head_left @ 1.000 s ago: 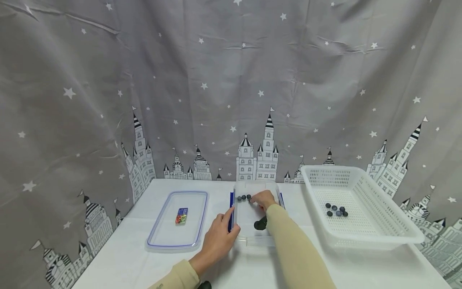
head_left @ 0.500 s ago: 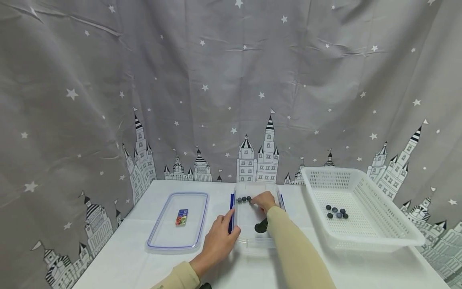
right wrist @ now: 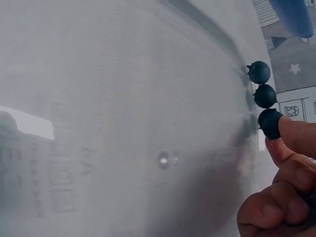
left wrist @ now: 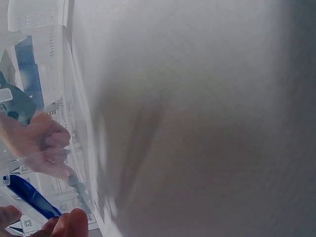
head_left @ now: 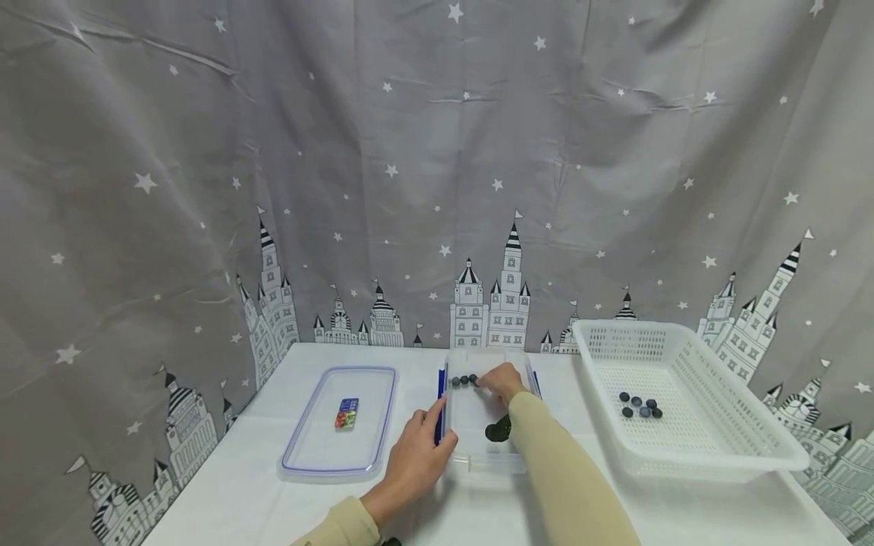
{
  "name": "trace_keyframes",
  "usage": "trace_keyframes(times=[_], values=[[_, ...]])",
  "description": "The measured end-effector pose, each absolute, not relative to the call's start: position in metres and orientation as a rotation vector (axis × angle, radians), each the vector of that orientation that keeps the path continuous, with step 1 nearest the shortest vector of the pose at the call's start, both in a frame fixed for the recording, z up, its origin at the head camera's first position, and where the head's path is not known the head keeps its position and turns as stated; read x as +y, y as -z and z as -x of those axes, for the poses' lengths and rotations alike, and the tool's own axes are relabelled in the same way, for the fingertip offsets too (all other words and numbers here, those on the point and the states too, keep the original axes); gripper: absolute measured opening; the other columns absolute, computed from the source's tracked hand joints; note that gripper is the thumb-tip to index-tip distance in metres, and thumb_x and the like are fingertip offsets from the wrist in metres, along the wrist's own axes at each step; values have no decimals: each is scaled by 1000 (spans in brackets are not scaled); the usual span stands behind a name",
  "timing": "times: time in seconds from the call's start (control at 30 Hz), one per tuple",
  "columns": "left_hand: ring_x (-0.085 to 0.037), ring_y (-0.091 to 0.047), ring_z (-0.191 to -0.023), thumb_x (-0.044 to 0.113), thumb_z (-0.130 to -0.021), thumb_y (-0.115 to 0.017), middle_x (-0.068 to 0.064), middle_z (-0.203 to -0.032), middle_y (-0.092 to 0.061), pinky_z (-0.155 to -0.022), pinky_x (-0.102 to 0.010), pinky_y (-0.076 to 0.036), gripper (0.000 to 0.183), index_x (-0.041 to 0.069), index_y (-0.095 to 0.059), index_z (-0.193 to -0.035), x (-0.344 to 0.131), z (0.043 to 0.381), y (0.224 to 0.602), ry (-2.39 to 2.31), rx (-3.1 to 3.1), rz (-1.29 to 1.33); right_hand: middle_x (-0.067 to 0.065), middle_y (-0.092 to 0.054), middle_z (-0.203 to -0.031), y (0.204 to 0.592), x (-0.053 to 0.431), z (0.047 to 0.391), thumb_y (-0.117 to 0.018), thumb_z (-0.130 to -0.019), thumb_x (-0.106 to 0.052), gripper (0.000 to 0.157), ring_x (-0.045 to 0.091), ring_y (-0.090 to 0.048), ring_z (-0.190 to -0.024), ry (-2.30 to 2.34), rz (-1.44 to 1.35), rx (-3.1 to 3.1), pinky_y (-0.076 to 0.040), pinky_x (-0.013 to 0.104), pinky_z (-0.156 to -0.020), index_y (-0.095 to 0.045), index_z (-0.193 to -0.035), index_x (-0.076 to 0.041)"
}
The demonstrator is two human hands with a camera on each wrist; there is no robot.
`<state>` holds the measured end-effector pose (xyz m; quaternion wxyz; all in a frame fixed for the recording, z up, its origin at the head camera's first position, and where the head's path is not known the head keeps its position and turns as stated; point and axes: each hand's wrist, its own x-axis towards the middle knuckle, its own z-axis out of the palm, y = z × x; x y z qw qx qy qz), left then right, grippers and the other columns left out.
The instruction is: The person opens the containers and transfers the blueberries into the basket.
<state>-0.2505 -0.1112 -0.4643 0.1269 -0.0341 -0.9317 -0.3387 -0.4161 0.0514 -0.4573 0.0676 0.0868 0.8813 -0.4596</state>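
A clear plastic container (head_left: 471, 417) with blue side latches stands mid-table. Along its far wall sits a row of blueberries (right wrist: 259, 72). My right hand (head_left: 501, 381) is inside the container, and its thumb and index finger pinch a dark blueberry (right wrist: 272, 126) at the right end of the row. That berry overlaps its neighbour in the right wrist view. My left hand (head_left: 419, 451) holds the container's left side, with fingers at the blue latch (left wrist: 32, 196) and the thumb near the front corner. The wrist camera partly hides the container's right side.
A white perforated basket (head_left: 710, 444) with several loose blueberries (head_left: 645, 412) stands on the right. To the left lies a clear lid (head_left: 328, 447) with a blue seal and a colourful label (head_left: 347, 414). A grey castle-print curtain (head_left: 410, 189) hangs behind the table.
The head view has tilted slightly, shifting everything a little down and right. Both hands keep their places at the container, the right one still pinching the berry.
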Motion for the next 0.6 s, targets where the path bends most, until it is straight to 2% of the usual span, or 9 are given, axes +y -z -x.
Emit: trace_keyframes(times=[0.17, 0.33, 0.43, 0.53, 0.6], values=[[-13, -47, -79, 36, -93, -56, -6, -106, -57, -62, -29, -39, 62, 20, -46, -152, -111, 251, 464, 989, -2708, 97, 17, -69, -110, 453, 53, 419, -75, -85, -19, 31, 27, -62, -91, 1348, -142, 2686, -54, 41, -76, -74, -106, 3], [-13, -48, -80, 37, -94, -55, -6, -108, -57, -63, -29, -40, 62, 21, -45, -153, -112, 252, 464, 1003, -2709, 93, 22, -68, -121, 445, 57, 420, -75, -85, -20, 34, 35, -64, -109, 1341, -52, 2695, -55, 51, -87, -73, -109, 4], [-13, -48, -80, 37, -94, -55, -6, -108, -57, -63, -30, -40, 62, 20, -45, -153, -112, 252, 464, 1003, -2706, 97, 22, -66, -126, 439, 59, 420, -75, -85, -21, 36, 36, -63, -113, 1332, -53, 2681, -54, 51, -89, -73, -111, 4], [-13, -48, -80, 36, -93, -55, -6, -108, -58, -63, -30, -40, 62, 19, -46, -152, -112, 251, 465, 991, -2702, 96, 17, -68, -117, 431, 61, 419, -76, -85, -22, 34, 29, -64, -98, 1312, -35, 2693, -55, 42, -76, -74, -109, 2], [-13, -48, -80, 35, -93, -55, -7, -107, -58, -63, -30, -40, 61, 19, -46, -152, -111, 250, 465, 978, -2704, 93, 12, -67, -98, 427, 62, 417, -76, -85, -22, 31, 21, -57, -76, 1330, -26, 2689, -49, 34, -62, -76, -106, 1]])
